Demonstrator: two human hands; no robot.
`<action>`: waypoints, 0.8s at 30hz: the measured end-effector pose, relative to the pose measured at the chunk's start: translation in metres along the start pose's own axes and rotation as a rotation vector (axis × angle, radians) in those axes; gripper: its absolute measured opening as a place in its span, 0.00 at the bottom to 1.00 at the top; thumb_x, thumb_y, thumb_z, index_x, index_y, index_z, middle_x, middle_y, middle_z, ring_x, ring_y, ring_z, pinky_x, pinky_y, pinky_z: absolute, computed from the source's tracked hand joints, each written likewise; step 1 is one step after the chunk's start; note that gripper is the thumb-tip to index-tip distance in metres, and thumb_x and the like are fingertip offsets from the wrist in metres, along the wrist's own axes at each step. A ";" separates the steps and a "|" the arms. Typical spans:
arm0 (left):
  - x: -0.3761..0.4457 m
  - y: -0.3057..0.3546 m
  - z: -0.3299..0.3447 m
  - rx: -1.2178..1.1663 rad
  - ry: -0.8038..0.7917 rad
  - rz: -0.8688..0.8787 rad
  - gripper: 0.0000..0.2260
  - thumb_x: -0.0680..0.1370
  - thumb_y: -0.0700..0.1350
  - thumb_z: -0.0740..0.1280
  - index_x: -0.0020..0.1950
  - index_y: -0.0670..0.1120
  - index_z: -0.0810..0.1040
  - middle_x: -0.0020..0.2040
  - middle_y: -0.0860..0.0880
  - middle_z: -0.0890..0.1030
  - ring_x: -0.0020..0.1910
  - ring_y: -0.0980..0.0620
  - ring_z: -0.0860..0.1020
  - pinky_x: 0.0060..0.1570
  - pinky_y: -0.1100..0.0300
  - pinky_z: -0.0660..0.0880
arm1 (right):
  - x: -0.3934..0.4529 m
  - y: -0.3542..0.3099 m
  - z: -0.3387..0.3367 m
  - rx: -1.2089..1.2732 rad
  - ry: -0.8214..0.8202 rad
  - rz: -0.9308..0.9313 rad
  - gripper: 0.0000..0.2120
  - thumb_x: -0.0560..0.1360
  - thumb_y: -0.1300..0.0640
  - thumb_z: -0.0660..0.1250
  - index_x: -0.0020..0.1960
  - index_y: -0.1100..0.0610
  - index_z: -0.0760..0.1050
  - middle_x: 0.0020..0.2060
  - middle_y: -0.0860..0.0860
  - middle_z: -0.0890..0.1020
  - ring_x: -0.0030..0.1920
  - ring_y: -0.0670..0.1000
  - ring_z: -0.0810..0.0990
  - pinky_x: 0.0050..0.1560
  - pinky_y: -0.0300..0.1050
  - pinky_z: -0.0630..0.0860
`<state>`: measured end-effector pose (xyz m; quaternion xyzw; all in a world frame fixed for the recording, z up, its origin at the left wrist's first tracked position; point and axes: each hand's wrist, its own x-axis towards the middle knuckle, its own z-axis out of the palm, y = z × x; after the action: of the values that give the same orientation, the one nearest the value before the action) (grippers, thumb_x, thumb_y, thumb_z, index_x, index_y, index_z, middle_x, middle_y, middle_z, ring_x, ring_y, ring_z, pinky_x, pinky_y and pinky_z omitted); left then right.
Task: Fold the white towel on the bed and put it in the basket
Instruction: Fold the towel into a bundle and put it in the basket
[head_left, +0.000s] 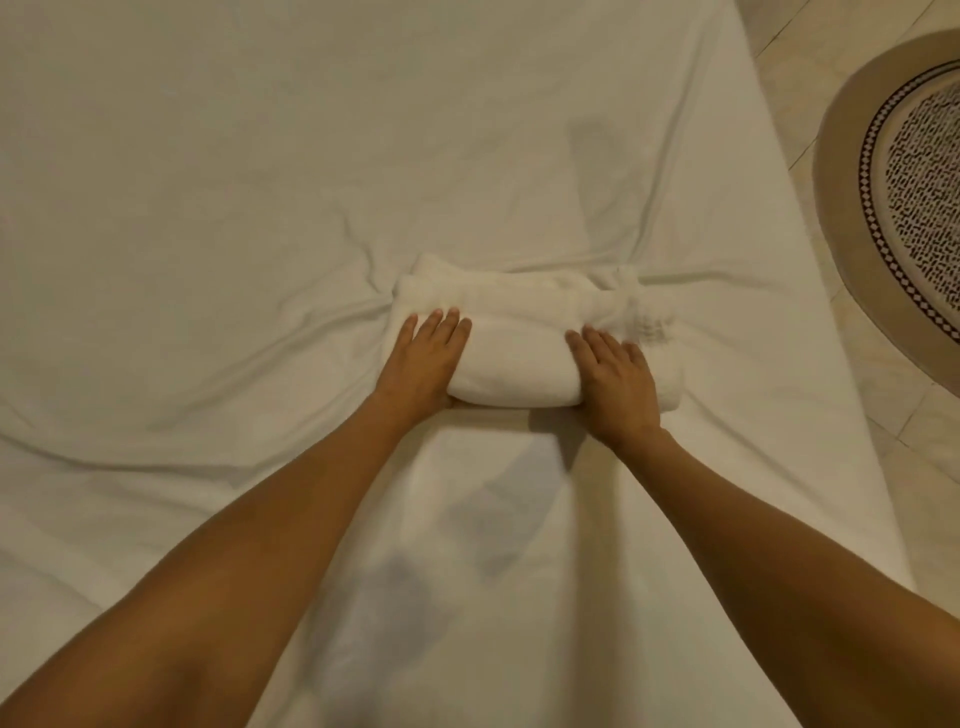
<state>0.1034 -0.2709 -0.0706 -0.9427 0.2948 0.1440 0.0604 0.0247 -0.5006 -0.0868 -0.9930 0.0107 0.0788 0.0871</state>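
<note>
A white sheet (260, 156) covers the bed and fills nearly the whole view, creased into folds that run toward the middle; pale floor tiles (831, 78) show past the bed's right edge.

The white towel (519, 332) lies on the sheet at the centre, already doubled into a thick, narrow bundle with a rounded near edge and looser layers at its far side and right end. The left hand (426, 358) lies flat on the towel's left end, fingers together and stretched forward, the thumb tucked under the near edge. The right hand (618, 379) presses on the right part, fingers slightly spread and flat, gripping nothing.

Judging by this, the folding step is close to done: the hands seem to be pressing or rolling the last fold down. The right end looks ragged, so it may want squaring first. The next move calls for sliding both hands under the bundle and lifting it as one piece so the layers do not slip open.

No basket is in view. A round patterned rug (909, 182) lies on the floor at the right.
</note>
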 end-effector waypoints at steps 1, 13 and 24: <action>0.001 0.000 -0.005 0.015 0.011 0.001 0.45 0.67 0.57 0.75 0.76 0.41 0.58 0.75 0.40 0.62 0.74 0.42 0.62 0.73 0.45 0.56 | 0.004 0.002 -0.009 0.020 -0.029 -0.020 0.33 0.66 0.59 0.72 0.69 0.60 0.67 0.66 0.61 0.73 0.65 0.62 0.72 0.64 0.59 0.66; -0.034 0.017 -0.011 0.115 0.336 0.017 0.30 0.54 0.38 0.80 0.55 0.40 0.80 0.44 0.44 0.84 0.44 0.45 0.83 0.52 0.47 0.78 | -0.030 -0.009 -0.053 0.002 0.072 -0.063 0.22 0.59 0.59 0.72 0.52 0.57 0.75 0.44 0.55 0.83 0.42 0.60 0.80 0.41 0.49 0.74; -0.104 0.059 -0.098 0.132 0.472 0.195 0.21 0.59 0.35 0.76 0.52 0.41 0.81 0.44 0.44 0.83 0.43 0.44 0.82 0.50 0.48 0.79 | -0.152 -0.028 -0.112 -0.014 0.252 0.151 0.32 0.56 0.57 0.76 0.60 0.57 0.74 0.52 0.54 0.82 0.51 0.58 0.80 0.52 0.55 0.75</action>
<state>0.0108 -0.2821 0.0526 -0.9114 0.3990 -0.0941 0.0371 -0.1068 -0.4916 0.0512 -0.9920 0.0955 -0.0404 0.0719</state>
